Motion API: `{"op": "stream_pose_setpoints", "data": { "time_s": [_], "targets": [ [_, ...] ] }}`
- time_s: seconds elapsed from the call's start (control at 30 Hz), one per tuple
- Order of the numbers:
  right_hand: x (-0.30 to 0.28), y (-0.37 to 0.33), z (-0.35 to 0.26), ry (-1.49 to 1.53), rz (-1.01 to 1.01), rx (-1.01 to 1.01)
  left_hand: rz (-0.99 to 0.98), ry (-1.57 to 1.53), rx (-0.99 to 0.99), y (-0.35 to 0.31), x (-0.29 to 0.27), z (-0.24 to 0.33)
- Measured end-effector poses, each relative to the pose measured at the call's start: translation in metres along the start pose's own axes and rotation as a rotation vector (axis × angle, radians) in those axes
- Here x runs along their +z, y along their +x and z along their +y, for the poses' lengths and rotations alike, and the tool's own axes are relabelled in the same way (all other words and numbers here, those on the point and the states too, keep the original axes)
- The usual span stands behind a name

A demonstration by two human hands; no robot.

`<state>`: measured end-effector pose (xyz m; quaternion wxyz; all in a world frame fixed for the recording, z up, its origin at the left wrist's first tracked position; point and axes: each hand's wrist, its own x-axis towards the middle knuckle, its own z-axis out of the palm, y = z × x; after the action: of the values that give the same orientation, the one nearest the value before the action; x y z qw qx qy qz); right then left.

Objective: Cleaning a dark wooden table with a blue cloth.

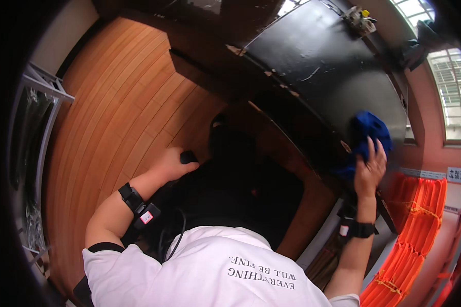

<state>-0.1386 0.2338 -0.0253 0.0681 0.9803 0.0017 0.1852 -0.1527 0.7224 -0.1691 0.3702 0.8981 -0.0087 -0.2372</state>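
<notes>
A bunched blue cloth [372, 134] lies on the dark desk top [312, 61], near its right end. My right hand [371, 169] rests on the cloth with its fingers stretched over it and the thumb at its near edge. To the left, my left hand [175, 162] is held low in front of my body, above the wooden floor. Its fingers are closed around a small black object [188, 157] whose kind I cannot make out. Both wrists carry black straps with small devices.
Worn, chipped edges run along the desk front. A small item with a yellow top [364, 14] sits at the desk's far end. Stacked orange bundles [410, 245] tied with cord stand at the right. A grey metal rack [48, 87] is at the left, beside the wooden floor [112, 102].
</notes>
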Motion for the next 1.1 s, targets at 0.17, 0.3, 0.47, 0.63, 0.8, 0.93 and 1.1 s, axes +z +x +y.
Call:
{"op": "stream_pose_setpoints", "data": {
  "time_s": [0.17, 0.3, 0.47, 0.63, 0.8, 0.93, 1.1],
  "targets": [
    [0.005, 0.056, -0.100, 0.109, 0.102, -0.204, -0.079, -0.022, -0.068, 0.009, -0.002, 0.031],
    [0.014, 0.069, -0.128, 0.142, 0.151, -0.239, -0.017, 0.038, 0.038, 0.014, 0.003, 0.030],
    [0.003, 0.055, -0.096, 0.220, 0.150, -0.230, 0.107, 0.056, -0.040, 0.000, -0.002, 0.004],
    [0.007, 0.014, 0.023, 0.205, 0.027, 0.047, 0.243, -0.010, -0.077, -0.026, -0.011, -0.016],
    [0.034, -0.037, 0.202, -0.141, -0.126, 0.554, 0.298, -0.049, -0.135, -0.042, -0.012, -0.032],
    [0.049, 0.025, 0.168, -0.216, -0.372, 0.918, 0.331, -0.066, -0.254, -0.067, -0.019, -0.052],
    [0.067, 0.148, 0.061, -0.177, -0.310, 0.578, 0.347, -0.101, -0.305, -0.075, -0.022, -0.059]
  ]
}}
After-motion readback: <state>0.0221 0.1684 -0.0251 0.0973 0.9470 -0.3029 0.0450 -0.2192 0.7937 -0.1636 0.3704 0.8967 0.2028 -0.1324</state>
